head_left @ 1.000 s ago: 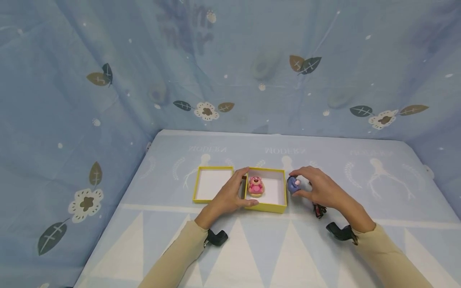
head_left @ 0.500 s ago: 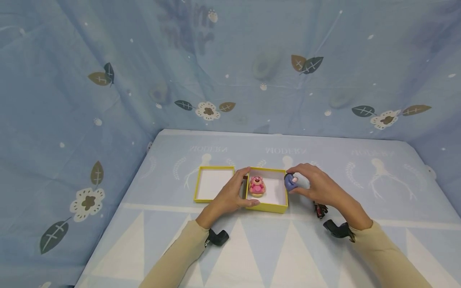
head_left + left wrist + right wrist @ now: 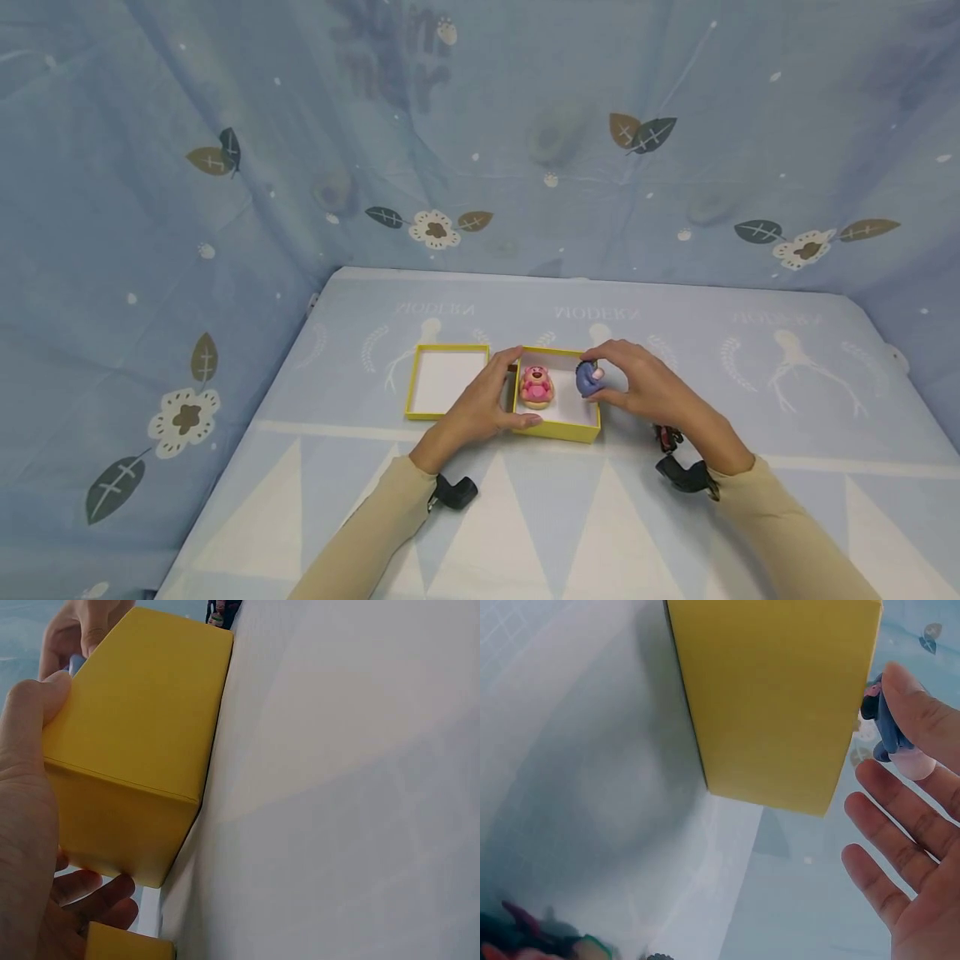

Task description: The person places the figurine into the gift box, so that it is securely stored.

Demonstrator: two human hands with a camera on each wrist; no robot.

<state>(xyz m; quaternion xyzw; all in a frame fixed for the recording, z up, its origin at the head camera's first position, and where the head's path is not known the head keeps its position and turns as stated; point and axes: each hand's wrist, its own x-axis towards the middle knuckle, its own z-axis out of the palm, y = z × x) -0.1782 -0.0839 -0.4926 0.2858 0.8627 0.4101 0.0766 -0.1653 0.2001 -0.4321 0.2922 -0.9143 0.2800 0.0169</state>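
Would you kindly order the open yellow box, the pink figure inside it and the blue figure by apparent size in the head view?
1. Open yellow box
2. Pink figure
3. Blue figure, slightly smaller, in the right hand

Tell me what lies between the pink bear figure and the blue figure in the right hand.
In the head view, only the bare white inside of the yellow box shows between the pink bear figure and the blue figure.

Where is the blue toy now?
In the head view, the blue toy is pinched in the right hand over the right side of the open yellow box, to the right of the pink bear.
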